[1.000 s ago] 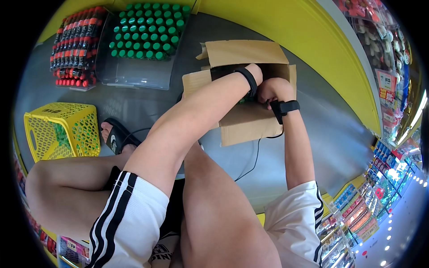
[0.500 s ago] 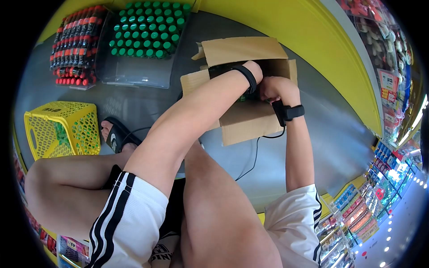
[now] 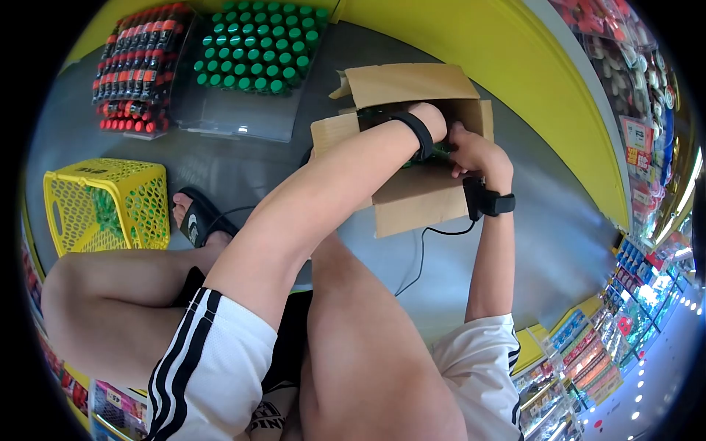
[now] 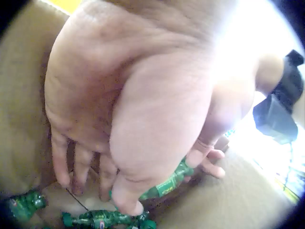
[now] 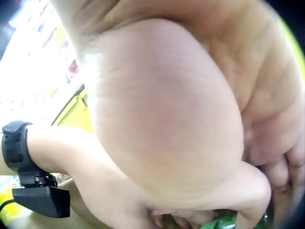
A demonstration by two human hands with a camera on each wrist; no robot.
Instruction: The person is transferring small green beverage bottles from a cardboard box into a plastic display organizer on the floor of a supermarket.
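My left hand (image 4: pixel 124 105) reaches down into a cardboard box (image 3: pixel 412 84); in the head view its fingers are hidden inside. The left wrist view shows those fingers hanging fairly straight, with the thumb crossing in front of a small green bottle (image 4: pixel 167 186). My right hand (image 3: pixel 482 158) is at the box's right side. It pinches that green bottle at one end between thumb and fingers; in the right wrist view, the right thumb lies over the green plastic (image 5: pixel 224 222). More green bottles (image 4: pixel 100 218) lie on the box bottom beneath the left hand.
A yellow basket (image 3: pixel 147 198) holding green bottles stands at the left. Behind it are stacked dark bottles with red caps (image 3: pixel 140 73) and a clear tray (image 3: pixel 243 121) with green-capped bottles. A black cable (image 3: pixel 423 257) runs over the grey floor; stocked shelves (image 3: pixel 640 140) line the right.
My right hand has shifted slightly right and its fingers have spread more. The left hand stays deep in the box. The whole head view has moved a little.
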